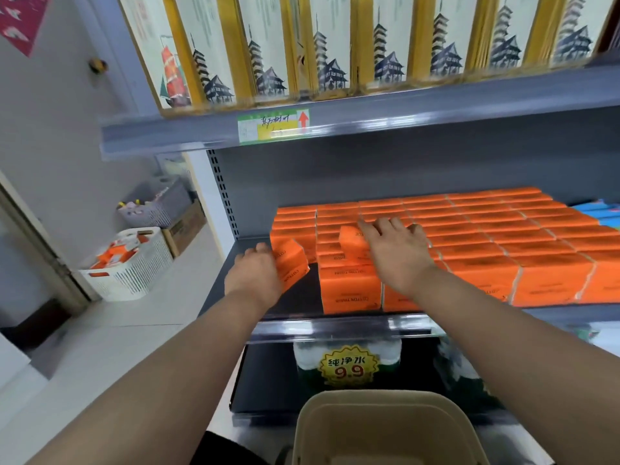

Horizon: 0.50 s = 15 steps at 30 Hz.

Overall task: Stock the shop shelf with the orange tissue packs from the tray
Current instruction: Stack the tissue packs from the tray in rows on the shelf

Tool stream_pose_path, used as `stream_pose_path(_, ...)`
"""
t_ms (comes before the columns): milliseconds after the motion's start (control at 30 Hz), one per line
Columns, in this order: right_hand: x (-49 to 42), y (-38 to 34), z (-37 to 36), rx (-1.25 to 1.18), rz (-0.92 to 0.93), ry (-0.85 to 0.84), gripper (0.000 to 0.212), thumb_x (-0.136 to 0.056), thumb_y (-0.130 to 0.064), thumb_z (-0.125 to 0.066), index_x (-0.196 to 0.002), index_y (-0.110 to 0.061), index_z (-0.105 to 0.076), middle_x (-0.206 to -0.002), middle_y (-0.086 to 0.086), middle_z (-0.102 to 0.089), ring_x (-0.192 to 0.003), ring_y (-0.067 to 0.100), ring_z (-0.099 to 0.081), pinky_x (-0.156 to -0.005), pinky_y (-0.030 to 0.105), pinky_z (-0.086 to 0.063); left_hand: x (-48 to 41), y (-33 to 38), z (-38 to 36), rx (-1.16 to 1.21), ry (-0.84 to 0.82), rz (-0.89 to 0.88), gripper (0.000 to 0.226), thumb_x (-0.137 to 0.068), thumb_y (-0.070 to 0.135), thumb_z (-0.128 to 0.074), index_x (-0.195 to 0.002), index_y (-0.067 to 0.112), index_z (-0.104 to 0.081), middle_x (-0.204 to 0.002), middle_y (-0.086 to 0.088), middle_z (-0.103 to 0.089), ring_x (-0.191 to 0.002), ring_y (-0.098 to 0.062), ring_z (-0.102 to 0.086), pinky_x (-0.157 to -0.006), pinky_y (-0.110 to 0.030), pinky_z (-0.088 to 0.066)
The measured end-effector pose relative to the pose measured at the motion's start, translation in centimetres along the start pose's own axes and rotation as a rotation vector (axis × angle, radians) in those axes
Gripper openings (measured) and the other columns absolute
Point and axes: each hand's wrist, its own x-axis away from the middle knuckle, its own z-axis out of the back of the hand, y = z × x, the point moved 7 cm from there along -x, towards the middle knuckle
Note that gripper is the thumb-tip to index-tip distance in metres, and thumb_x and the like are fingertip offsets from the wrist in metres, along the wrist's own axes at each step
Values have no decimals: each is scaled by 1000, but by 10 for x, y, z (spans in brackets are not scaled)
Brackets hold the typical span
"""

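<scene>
Orange tissue packs (pixel 476 243) fill most of the grey middle shelf (pixel 335 325) in tight rows. My left hand (pixel 256 275) grips one tilted orange pack (pixel 292 263) at the left end of the rows, over the bare shelf floor. My right hand (pixel 396 251) reaches over the front row, and its fingers hold another orange pack (pixel 352 238) lying askew on top of the stack. Below me, the beige tray (pixel 385 427) shows an empty inside.
Tall boxes with pagoda prints (pixel 335 45) line the upper shelf. Bottled water with a yellow 9.9 price tag (pixel 349 365) sits on the shelf below. On the floor at left, a white basket (pixel 134 266) holds more orange packs. Blue packs (pixel 600 214) border the orange rows at right.
</scene>
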Motion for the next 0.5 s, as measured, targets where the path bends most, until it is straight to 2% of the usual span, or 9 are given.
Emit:
stream_pose_path(133, -31, 9, 12, -88, -32, 78, 66, -88, -9, -57, -145, -24, -28, -136, 3, -44, -128, 25, -35, -101, 51, -32, -35, -12, 0, -132, 59, 72, 32, -85, 8, -45, -117, 10, -47, -118, -13, -59, -120, -31, -42, -87, -40, -43)
stream_pose_path(267, -43, 2, -4, -99, -1, 1, 66, -87, -5, -53, -145, -26, -29, -138, 1, -44, -129, 25, -33, -105, 55, -27, -62, -11, -18, -125, 10, 84, 33, -84, 6, -43, -115, 14, -48, -117, -11, -59, -120, -30, -40, -90, -40, -39)
stream_pose_path(500, -51, 9, -17, -87, -28, -23, 75, -83, 2, -50, -148, -28, -26, -134, 7, -38, -126, 28, -31, -103, 51, -30, -104, 9, -52, -89, -42, -4, 47, -84, 1, -43, -130, 12, -44, -130, -13, -44, -124, -33, -35, -99, -42, -40)
